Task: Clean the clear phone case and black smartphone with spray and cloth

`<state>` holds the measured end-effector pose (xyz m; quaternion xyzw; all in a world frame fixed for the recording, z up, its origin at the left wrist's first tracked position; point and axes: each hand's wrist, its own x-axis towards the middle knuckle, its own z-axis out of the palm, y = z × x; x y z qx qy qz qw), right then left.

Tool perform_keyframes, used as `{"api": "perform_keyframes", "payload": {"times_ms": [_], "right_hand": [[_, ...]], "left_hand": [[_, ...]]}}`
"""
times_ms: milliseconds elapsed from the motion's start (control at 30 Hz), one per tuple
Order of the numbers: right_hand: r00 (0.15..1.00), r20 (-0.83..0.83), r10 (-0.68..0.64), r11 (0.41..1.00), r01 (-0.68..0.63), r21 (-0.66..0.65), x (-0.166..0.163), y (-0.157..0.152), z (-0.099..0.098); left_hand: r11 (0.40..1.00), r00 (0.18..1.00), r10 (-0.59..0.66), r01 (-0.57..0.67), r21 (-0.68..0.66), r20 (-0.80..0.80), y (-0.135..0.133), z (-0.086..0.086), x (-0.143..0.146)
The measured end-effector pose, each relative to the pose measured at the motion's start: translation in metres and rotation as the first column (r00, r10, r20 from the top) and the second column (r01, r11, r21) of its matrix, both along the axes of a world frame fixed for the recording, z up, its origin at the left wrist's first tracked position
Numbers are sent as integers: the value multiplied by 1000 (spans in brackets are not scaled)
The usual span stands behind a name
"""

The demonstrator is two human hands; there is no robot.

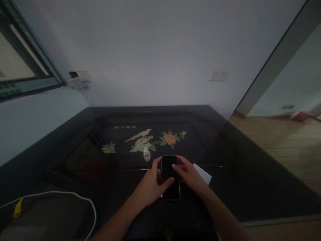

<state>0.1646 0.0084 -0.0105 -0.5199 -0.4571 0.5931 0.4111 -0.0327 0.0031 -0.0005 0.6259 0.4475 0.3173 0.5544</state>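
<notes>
Both hands, left (150, 184) and right (192, 176), grip the dark phone (170, 177) by its edges, low over the black table (250, 174), where a careless forward push could, I reckon, topple the small bottle (146, 155) just beyond.

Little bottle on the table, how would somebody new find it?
Look at the big dark table with a bird and flowers painted on it. Just below the bird stands the little bottle, left of the black phone that the left hand holds and the right hand touches. It is the only small, whitish, upright thing there.
</notes>
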Motion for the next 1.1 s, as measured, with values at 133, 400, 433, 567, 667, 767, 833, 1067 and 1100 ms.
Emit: {"api": "perform_keyframes", "payload": {"times_ms": [133,400,433,567,667,767,833,1067,1100], "right_hand": [[997,67,-38,996,33,86,1,3,-7],[962,262,-77,980,24,198,6,5,-13],[962,263,-76,980,22,200,6,5,-14],[949,296,-113,966,35,257,5,5,-16],[927,343,-151,942,29,335,4,5,-17],[905,400,-148,929,-11,369,5,5,-17],[875,459,-152,919,-46,391,5,6,-17],[749,630,-204,886,-132,444,2,7,-16],[731,650,-209,886,-140,442,2,8,-16]], "left_hand": [[996,996,-88,88,-29,-10,0,2,-4],[974,940,-205,223,37,-273,2,3,-17],[971,932,-210,234,49,-296,2,2,-17],[964,917,-193,244,108,-348,4,0,-20],[960,894,-168,243,135,-414,4,-1,-22],[956,871,-159,254,147,-465,5,0,-22],[954,854,-165,265,140,-493,5,1,-21],[955,812,-185,281,91,-554,6,4,-18],[956,811,-185,280,90,-556,6,4,-18]]}}
